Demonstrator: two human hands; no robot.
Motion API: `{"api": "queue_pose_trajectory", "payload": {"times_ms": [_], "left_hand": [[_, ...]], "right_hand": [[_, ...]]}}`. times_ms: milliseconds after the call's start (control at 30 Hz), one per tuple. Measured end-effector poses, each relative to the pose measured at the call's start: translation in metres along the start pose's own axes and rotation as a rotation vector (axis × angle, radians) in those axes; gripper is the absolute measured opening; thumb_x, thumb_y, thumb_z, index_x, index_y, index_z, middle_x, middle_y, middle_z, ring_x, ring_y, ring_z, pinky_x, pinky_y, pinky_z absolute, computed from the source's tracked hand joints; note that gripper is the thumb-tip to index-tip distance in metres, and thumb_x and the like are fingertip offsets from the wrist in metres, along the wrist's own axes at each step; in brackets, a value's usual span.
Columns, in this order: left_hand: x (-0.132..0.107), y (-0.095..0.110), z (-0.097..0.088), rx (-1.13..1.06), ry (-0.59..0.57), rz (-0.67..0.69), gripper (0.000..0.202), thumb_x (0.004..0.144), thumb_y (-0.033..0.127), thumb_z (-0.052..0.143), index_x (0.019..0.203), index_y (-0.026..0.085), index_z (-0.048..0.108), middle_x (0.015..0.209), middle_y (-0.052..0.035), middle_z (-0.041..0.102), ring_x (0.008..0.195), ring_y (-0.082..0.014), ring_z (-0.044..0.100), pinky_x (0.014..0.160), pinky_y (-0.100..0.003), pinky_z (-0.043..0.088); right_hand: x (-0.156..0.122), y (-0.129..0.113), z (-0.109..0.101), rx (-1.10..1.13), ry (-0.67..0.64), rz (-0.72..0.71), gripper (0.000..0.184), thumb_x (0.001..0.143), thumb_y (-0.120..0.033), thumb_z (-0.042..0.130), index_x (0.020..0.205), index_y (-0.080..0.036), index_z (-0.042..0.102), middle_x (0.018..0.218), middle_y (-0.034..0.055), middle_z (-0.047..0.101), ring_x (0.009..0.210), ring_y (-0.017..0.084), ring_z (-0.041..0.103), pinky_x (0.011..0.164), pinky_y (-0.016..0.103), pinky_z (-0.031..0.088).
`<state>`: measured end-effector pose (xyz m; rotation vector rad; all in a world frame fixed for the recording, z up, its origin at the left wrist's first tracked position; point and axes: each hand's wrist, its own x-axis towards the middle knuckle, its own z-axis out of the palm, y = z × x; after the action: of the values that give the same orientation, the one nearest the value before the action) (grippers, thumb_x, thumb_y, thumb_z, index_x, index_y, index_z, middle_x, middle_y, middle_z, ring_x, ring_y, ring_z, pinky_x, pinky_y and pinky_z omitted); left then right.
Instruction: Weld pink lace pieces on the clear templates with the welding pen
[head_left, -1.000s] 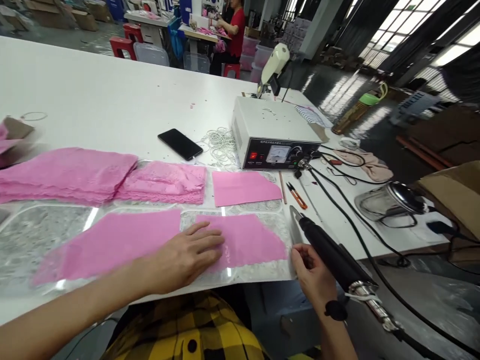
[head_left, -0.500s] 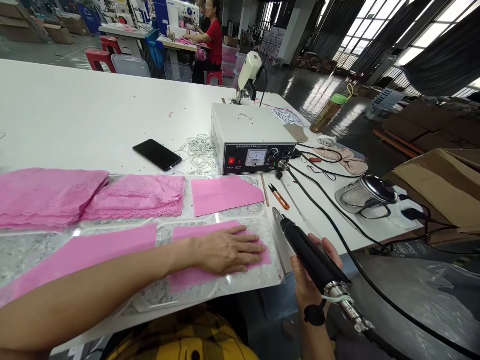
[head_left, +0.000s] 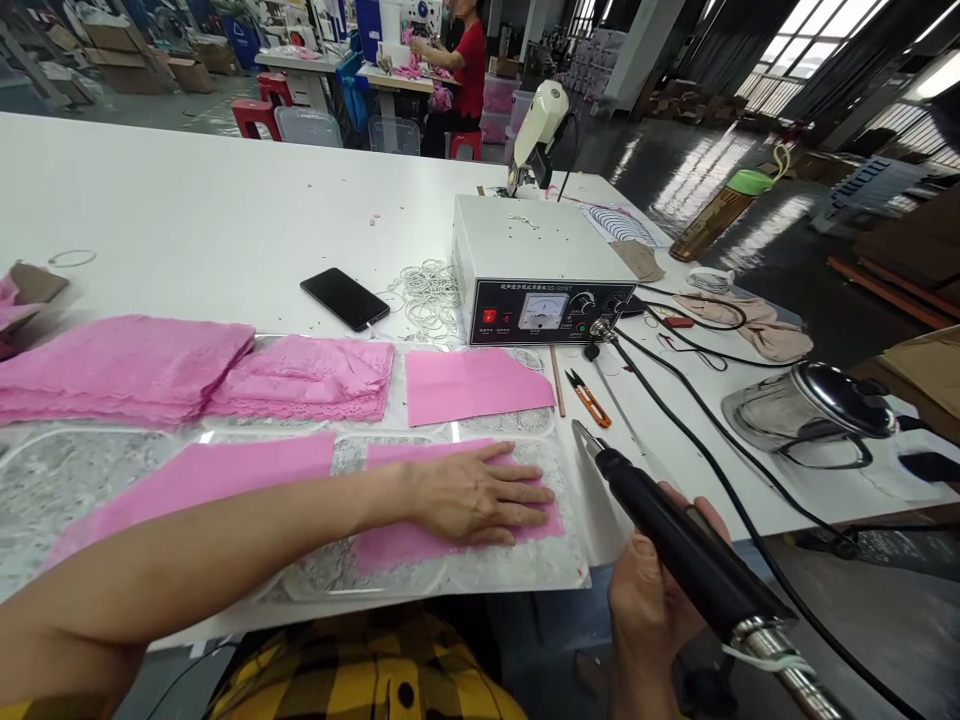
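My left hand (head_left: 476,498) lies flat with spread fingers on a pink fabric piece (head_left: 382,550), pressing it against a clear sheet with a mottled pattern (head_left: 322,585). My right hand (head_left: 652,590) is closed around a black handheld ultrasonic welder (head_left: 690,540), just off the table's front edge. Its pointed metal tip leans up and left, over the table and apart from the fabric. A cable runs behind it. Left of my hand is a second cut pink piece (head_left: 225,475), partly under my forearm. Another flat pink piece (head_left: 476,385) lies behind.
Folded pink lace fabric (head_left: 307,378) lies at the left beside a phone (head_left: 345,298). A white control box (head_left: 544,240) stands at centre, near orange thread snips (head_left: 587,398). At the right are cables, a glass mug (head_left: 802,410) and a bottle (head_left: 720,220). A person in red (head_left: 469,65) sews beyond.
The view has shifted left, so the table things sit further right. The welder has moved slightly right and nearer with my right hand. My left hand stays flat on the fabric.
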<state>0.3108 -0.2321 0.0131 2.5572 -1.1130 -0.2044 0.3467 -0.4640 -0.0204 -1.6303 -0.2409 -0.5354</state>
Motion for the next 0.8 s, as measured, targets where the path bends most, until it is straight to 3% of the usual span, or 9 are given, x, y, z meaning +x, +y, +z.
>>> {"api": "queue_pose_trajectory", "payload": {"times_ms": [200, 433, 600, 700, 800], "left_hand": [[0.002, -0.001, 0.000, 0.024, 0.016, 0.012, 0.043, 0.102, 0.034, 0.041, 0.143, 0.021, 0.045, 0.153, -0.0019, 0.037, 0.145, -0.0215, 0.029, 0.122, -0.048, 0.004], [0.002, 0.000, 0.002, 0.042, 0.051, 0.008, 0.042, 0.101, 0.034, 0.043, 0.142, 0.023, 0.046, 0.151, -0.0023, 0.041, 0.144, -0.0224, 0.032, 0.122, -0.049, 0.005], [0.002, 0.001, 0.004, 0.032, 0.060, -0.005, 0.040, 0.100, 0.033, 0.045, 0.140, 0.027, 0.049, 0.150, -0.0019, 0.042, 0.143, -0.0216, 0.033, 0.122, -0.048, 0.005], [0.003, 0.001, 0.004, 0.022, 0.090, 0.006, 0.040, 0.099, 0.032, 0.047, 0.138, 0.026, 0.051, 0.148, -0.0028, 0.046, 0.141, -0.0224, 0.036, 0.122, -0.049, 0.008], [0.003, 0.000, 0.003, 0.004, 0.072, 0.004, 0.040, 0.099, 0.032, 0.047, 0.138, 0.026, 0.051, 0.149, -0.0030, 0.045, 0.142, -0.0225, 0.035, 0.122, -0.049, 0.007]], "right_hand": [[0.004, 0.003, 0.003, 0.052, 0.073, -0.006, 0.062, 0.076, -0.034, 0.071, 0.132, -0.018, 0.051, 0.119, 0.0114, 0.061, 0.112, 0.028, 0.058, 0.105, 0.059, 0.039], [0.014, 0.005, 0.017, 0.178, 0.028, -0.034, 0.060, 0.072, -0.023, 0.073, 0.127, -0.020, 0.053, 0.119, 0.0086, 0.060, 0.108, 0.023, 0.061, 0.107, 0.055, 0.039], [0.026, 0.008, 0.033, 0.271, 0.121, -0.054, 0.052, 0.073, -0.024, 0.067, 0.123, -0.020, 0.052, 0.114, 0.0050, 0.058, 0.103, 0.021, 0.062, 0.107, 0.054, 0.039], [0.037, 0.003, 0.036, 0.365, 0.211, -0.027, 0.047, 0.071, -0.021, 0.062, 0.117, -0.021, 0.053, 0.103, 0.0015, 0.057, 0.089, 0.016, 0.061, 0.098, 0.048, 0.047], [0.044, -0.010, 0.027, 0.455, 0.285, 0.019, 0.042, 0.069, -0.024, 0.057, 0.110, -0.020, 0.056, 0.089, -0.0005, 0.055, 0.072, 0.013, 0.054, 0.075, 0.036, 0.051]]}}
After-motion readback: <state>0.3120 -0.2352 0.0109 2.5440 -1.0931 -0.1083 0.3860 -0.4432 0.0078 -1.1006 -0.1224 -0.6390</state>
